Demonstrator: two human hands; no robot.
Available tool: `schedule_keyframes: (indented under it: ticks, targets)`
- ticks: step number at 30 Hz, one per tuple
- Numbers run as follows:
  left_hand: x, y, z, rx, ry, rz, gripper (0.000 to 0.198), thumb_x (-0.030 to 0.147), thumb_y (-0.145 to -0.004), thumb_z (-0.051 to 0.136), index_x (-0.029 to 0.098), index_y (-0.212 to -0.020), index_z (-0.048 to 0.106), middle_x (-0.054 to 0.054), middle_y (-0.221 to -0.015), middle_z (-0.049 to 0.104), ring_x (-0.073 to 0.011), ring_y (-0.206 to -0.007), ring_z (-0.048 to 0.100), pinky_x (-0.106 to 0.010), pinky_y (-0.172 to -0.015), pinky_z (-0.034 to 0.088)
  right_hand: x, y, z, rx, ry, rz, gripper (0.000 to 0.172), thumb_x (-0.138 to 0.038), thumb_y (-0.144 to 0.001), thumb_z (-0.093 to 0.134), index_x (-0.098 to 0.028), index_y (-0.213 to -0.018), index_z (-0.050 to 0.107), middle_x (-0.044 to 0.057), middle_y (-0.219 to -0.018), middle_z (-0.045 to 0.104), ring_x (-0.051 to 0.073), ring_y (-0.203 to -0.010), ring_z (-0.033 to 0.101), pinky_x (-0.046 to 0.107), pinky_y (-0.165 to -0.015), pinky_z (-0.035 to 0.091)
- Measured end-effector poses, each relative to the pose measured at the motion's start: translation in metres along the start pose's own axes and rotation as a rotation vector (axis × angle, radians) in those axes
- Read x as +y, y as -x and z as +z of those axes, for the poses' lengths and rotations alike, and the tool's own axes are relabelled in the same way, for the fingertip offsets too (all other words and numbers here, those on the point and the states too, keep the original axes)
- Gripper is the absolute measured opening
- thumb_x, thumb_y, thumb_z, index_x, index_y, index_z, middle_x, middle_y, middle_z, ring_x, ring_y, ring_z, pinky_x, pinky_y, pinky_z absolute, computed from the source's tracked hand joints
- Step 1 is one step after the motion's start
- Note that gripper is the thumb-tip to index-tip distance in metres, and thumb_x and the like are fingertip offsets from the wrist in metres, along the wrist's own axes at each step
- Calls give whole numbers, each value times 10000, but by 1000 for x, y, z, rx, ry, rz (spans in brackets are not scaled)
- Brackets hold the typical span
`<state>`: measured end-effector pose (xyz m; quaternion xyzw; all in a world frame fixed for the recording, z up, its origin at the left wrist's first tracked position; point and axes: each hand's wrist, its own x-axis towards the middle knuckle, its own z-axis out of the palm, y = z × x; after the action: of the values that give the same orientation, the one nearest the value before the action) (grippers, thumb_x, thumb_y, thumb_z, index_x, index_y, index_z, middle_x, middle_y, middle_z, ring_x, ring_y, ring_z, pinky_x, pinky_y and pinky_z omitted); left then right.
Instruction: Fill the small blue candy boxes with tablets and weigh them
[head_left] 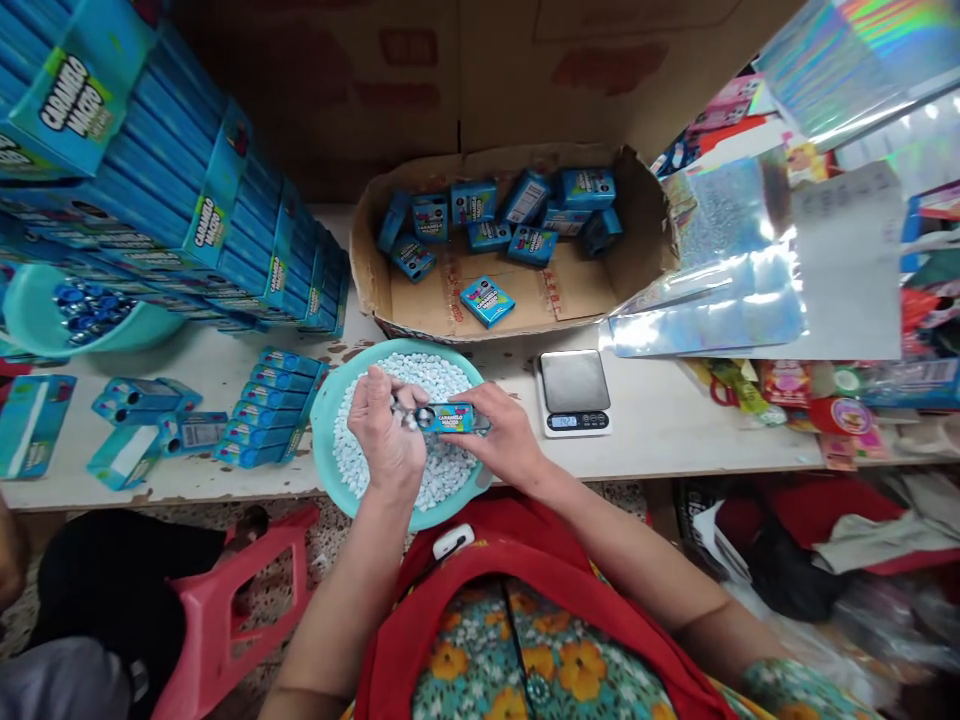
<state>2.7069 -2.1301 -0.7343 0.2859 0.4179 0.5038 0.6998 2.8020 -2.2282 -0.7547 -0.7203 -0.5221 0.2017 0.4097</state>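
Over a turquoise bowl (325, 440) of small white candies (442, 490), my right hand (504, 432) grips a small blue box (448, 418) by its right end. At the box's left end, my left hand (386, 425) has its fingers curled round something silvery, partly hidden, perhaps a scoop or wrapped pieces. Behind the bowl, a cut-down cardboard box (577, 300) holds several small blue boxes, one (487, 301) lying apart at its front. A small scale (575, 393) with a lit display sits right of the bowl.
Tall stacks of blue cartons (217, 200) stand at the left. Several blue boxes (262, 410) lie in front of them, near another turquoise bowl (142, 325) with dark blue pieces. Shiny sheets (720, 250) and colourful wrappers cover the right. A person (97, 600) is near a pink stool (202, 640).
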Motion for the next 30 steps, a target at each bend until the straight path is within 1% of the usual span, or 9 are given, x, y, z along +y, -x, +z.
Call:
schedule_keyframes:
  ticks: [6,10,14,17,20,23,26,28,30]
  targets:
    - [2,-2,10,5,22,-43,426,491,-736,710,168,-660,441,87,-492,292,-39,-395,274,-182,-367,181,4,-3,-4,-3,-16,32,326,-388,-747,743,-207,-1006,663,59,-923,667,223,-903,597,355,-804,468]
    - [1,-10,-3,-45,-46,-102,420,557,-770,636,180,-700,463,88,-488,251,-53,-390,245,-183,-371,188,8,-3,-11,-7,-177,116,362,-380,-688,793,-226,-993,676,41,-935,662,206,-907,612,338,-821,480]
    - [-12,-23,-43,-177,-728,28,338,514,-727,669,192,-771,578,-16,-688,562,-158,-663,559,-274,-605,458,29,13,-44,44,-341,225,401,-382,-642,821,-239,-987,672,29,-976,655,204,-921,621,349,-852,486]
    - [-17,-39,-51,-264,-1242,249,322,457,-739,663,208,-943,645,-86,-1021,640,-261,-978,585,-412,-888,453,68,32,-82,227,-323,429,426,-397,-656,802,-227,-1012,643,26,-941,654,196,-839,625,352,-792,504]
    - [-24,-67,-8,-366,-1346,451,365,431,-853,529,217,-1143,585,-93,-1132,610,-245,-1015,582,-403,-929,448,119,46,-114,428,-145,540,439,-430,-660,780,-206,-1007,633,34,-941,645,207,-850,617,372,-801,499]
    - [-56,-109,66,-696,-1463,525,510,419,-842,551,217,-1304,478,-108,-1279,537,-258,-1195,494,-389,-1022,388,163,49,-130,494,-14,548,446,-464,-676,746,-186,-1006,632,54,-959,641,226,-892,607,405,-836,491]
    - [-112,-148,126,-923,-1762,278,873,446,-682,713,223,-1434,331,-162,-1420,386,-354,-1307,368,-450,-1052,337,182,49,-135,460,34,508,503,-461,-699,728,-185,-1099,601,87,-1068,626,245,-989,593,433,-879,487]
    - [-148,-164,145,-943,-1908,71,1098,424,-570,786,216,-1486,219,-210,-1452,305,-414,-1317,335,-479,-1042,333,177,53,-139,474,111,457,600,-446,-704,734,-203,-1219,542,118,-1241,553,268,-1151,526,455,-939,466]
    - [-168,-172,152,-903,-1952,-19,1172,390,-529,802,217,-1502,171,-228,-1445,281,-440,-1314,330,-486,-1041,326,162,58,-143,546,191,416,641,-421,-732,722,-223,-1295,487,132,-1356,463,275,-1266,436,474,-988,441]
